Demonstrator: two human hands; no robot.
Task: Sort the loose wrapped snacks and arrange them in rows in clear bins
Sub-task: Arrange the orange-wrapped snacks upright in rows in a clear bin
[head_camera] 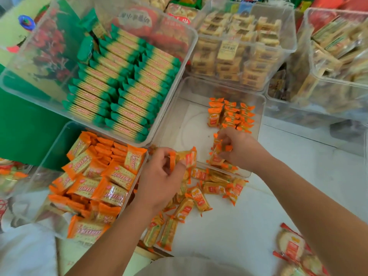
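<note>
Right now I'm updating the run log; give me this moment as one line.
left hand: holds orange snack | right hand: placing orange snacks in clear bin | row started | loose pile remains

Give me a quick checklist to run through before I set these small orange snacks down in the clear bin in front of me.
1. Snacks secured in the right hand: ok, the fingers are closed on a small bunch of orange snacks.
2. Left hand loaded: ok, it holds another orange packet at the bin's near edge.
3. Space in the half-empty bin: ok, most of its floor is bare.
4. Existing row to line up against: ok, packets stand upright at the far right side.
5. Same type as that row: cannot tell for certain; colours match, print is unreadable.
6. Loose pile still left on the table: not ok, many remain unsorted.
</note>
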